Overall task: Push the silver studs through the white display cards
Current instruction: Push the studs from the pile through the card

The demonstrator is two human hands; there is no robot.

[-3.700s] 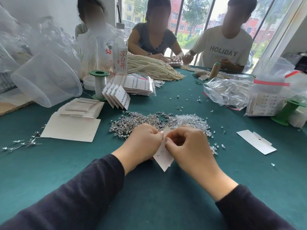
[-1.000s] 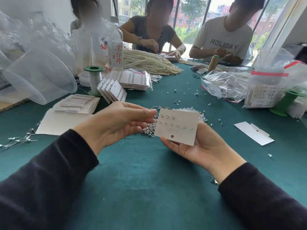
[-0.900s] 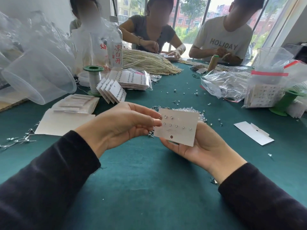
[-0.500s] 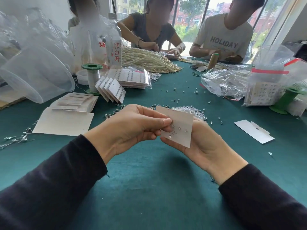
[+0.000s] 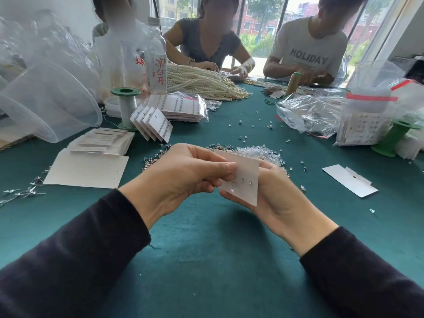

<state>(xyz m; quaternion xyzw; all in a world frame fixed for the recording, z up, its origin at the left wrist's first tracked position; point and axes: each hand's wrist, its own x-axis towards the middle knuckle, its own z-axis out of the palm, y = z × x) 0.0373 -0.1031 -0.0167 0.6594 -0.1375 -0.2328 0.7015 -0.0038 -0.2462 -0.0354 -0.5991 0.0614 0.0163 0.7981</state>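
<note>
- The white display card [image 5: 243, 175] is held above the green table [image 5: 206, 249], tilted, between both hands.
- The left hand [image 5: 183, 177] is closed on the card's left edge — thumb on the face, fingers curled beneath.
- The right hand [image 5: 280, 193] cups the card from behind and below, its fingers closed against the back; the fingertips are hidden by the card.
- A few silver studs [image 5: 250, 182] sit in the card's lower part beside the left thumb; how many the thumb covers cannot be told.
- Loose studs [image 5: 156, 157] lie in a heap on the table just beyond the hands, next to a pile of clear backs [image 5: 259, 151].
- A stack of blank cards [image 5: 101, 143] lies to the left, and another card [image 5: 350, 181] lies flat to the right — well apart from the hands.
</note>
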